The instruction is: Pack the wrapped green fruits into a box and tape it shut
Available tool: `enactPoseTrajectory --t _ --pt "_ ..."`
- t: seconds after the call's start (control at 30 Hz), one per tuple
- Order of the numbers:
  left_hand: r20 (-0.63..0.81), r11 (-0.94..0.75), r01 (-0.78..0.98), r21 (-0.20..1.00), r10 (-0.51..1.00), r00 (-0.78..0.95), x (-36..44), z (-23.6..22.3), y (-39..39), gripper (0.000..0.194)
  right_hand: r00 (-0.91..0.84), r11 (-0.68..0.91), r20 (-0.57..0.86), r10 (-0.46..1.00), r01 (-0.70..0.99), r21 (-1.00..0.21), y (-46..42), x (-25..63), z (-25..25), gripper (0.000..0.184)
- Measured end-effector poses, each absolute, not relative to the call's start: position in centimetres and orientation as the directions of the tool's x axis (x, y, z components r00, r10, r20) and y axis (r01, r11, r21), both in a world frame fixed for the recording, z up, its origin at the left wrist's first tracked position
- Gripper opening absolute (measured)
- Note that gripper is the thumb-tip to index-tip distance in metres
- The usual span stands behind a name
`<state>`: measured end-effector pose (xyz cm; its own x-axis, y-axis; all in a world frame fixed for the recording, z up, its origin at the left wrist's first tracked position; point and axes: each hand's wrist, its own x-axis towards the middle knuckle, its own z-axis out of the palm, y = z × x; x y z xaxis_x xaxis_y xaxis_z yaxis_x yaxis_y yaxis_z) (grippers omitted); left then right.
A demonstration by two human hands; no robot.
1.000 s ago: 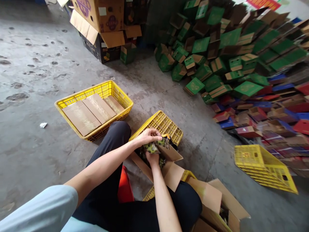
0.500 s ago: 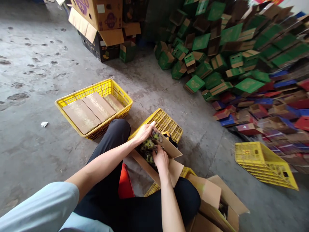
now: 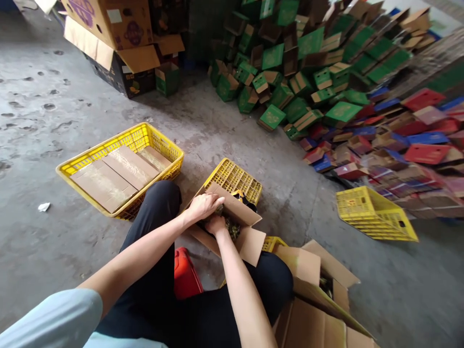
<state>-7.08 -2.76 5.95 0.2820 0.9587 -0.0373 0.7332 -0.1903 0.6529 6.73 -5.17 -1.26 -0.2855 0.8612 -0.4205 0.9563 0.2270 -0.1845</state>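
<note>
An open cardboard box (image 3: 252, 245) sits between my knees, its flaps raised. Mottled green and dark contents (image 3: 232, 229) show inside, but their kind is unclear. Over the box's far left part lies my left hand (image 3: 205, 206), fingers stretched toward the far flap. My right hand (image 3: 216, 225) reaches down into the contents just below it; its fingers are hidden. Behind the far flap stands an upturned yellow plastic crate (image 3: 235, 178), with a black and orange object (image 3: 246, 199) partly covered by the flap.
Left, a yellow crate (image 3: 78, 168) holds taped cardboard boxes (image 3: 132, 166). Open cartons (image 3: 308, 263) stand by my right knee. A red object (image 3: 185, 274) lies between my legs. Another yellow crate (image 3: 375, 212) sits at right, before piled green boxes (image 3: 273, 116) and red boxes (image 3: 422, 153).
My right hand has moved left and deeper into the box, close under my left hand. My left hand has flattened from its thumb-up pose. The camera view has shifted right.
</note>
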Motion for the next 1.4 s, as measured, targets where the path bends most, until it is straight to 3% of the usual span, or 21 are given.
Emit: enactPoseTrajectory --t 0.23,0.43,0.53,0.63,0.73,0.93,1.1,1.17,1.23,1.3,1.4 --pt "-0.018 -0.164 0.773 0.613 0.975 0.221 -7.5 5.6 -2.9 0.045 -0.119 0.055 -0.425 0.897 0.986 -0.158 -4.4 4.2 -2.5 0.029" --pt "-0.094 -0.049 0.693 0.719 0.982 0.167 -6.7 4.5 -2.0 0.045 -0.186 0.094 -0.264 0.947 0.941 -0.326 -6.1 8.9 -0.6 0.033" --pt "-0.132 0.005 0.695 0.719 0.983 0.129 -5.9 3.4 -1.8 0.042 -0.183 0.104 -0.17 0.968 0.914 -0.392 -7.5 11.6 0.1 0.034" --pt "-0.144 0.013 0.7 0.715 0.981 0.129 -5.3 2.4 -1.8 0.035 -0.161 0.122 -0.019 0.987 0.817 -0.563 -8.6 13.7 0.3 0.032" --pt "-0.142 -0.001 0.706 0.708 0.979 0.144 -5.2 1.9 -1.9 0.032 -0.17 0.161 0.049 0.984 0.75 -0.641 -8.9 15.2 0.3 0.033" --pt "-0.172 -0.03 0.722 0.691 0.964 0.205 -4.9 1.7 -2.2 0.042 -0.129 0.063 -0.047 0.99 0.727 -0.684 -9.2 15.8 1.2 0.031" --pt "-0.243 -0.121 0.761 0.637 0.906 0.347 -4.7 1.3 -3.3 0.052 -0.098 -0.104 -0.182 0.978 0.526 -0.844 -9.5 16.6 2.3 0.04" --pt "-0.292 -0.162 0.812 0.56 0.879 0.377 -4.7 1.1 -3.6 0.053 -0.019 -0.144 -0.182 0.983 0.532 -0.834 -9.4 17.6 2.5 0.046" --pt "-0.315 -0.195 0.84 0.507 0.865 0.391 -4.7 0.9 -3.8 0.05 0.035 -0.151 -0.171 0.985 0.661 -0.735 -9.4 18.3 2.4 0.047" --pt "-0.325 -0.215 0.842 0.494 0.853 0.409 -4.7 0.7 -4.0 0.05 0.013 -0.132 -0.192 0.981 0.769 -0.625 -9.7 18.3 1.9 0.042" --pt "-0.347 -0.237 0.84 0.488 0.83 0.436 -4.4 0.3 -4.2 0.049 -0.092 -0.075 -0.246 0.965 0.802 -0.592 -10.8 16.9 1.0 0.037"
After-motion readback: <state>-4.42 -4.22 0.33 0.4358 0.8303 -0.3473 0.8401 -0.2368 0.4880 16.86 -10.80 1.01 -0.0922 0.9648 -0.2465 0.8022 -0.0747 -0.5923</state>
